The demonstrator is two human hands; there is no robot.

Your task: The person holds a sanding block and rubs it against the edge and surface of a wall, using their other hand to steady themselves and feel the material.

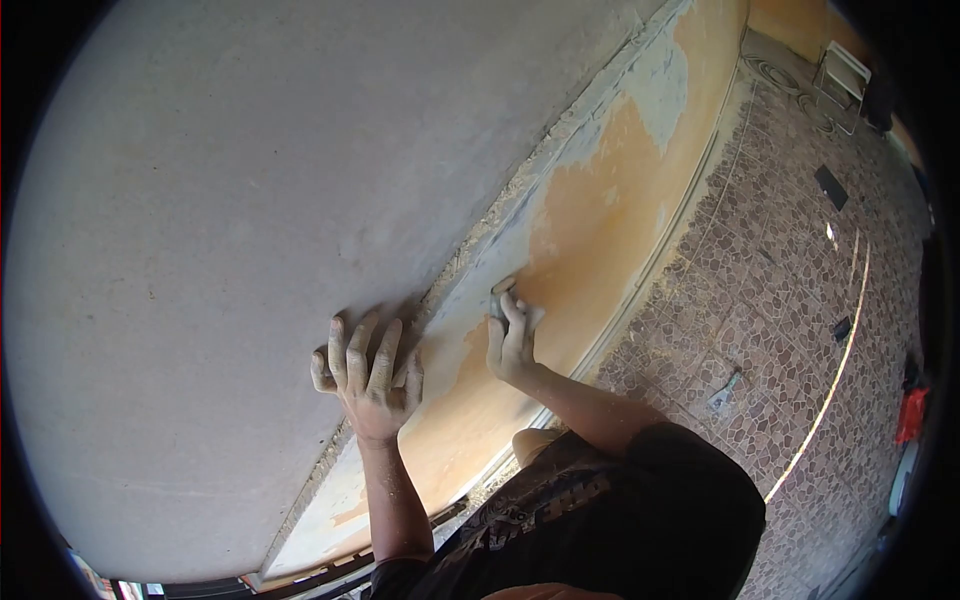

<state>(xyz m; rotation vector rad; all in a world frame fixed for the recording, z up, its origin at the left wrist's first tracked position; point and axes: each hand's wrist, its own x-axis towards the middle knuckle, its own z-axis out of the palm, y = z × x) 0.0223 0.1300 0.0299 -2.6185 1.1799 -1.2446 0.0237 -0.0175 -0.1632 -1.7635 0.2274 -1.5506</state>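
Observation:
My left hand, dusty, lies with its fingers spread on the grey upper wall, close to the rough ledge. To the right of it, my right hand is closed around a small block, held against the lower wall. That lower wall has orange paint with whitish-grey patches. The block is mostly covered by the fingers, so its full shape is hidden.
A patterned tile floor runs along the wall at right, with dust at its base. On it lie a scraper, a dark flat piece and a coiled hose. A red item is at the far right.

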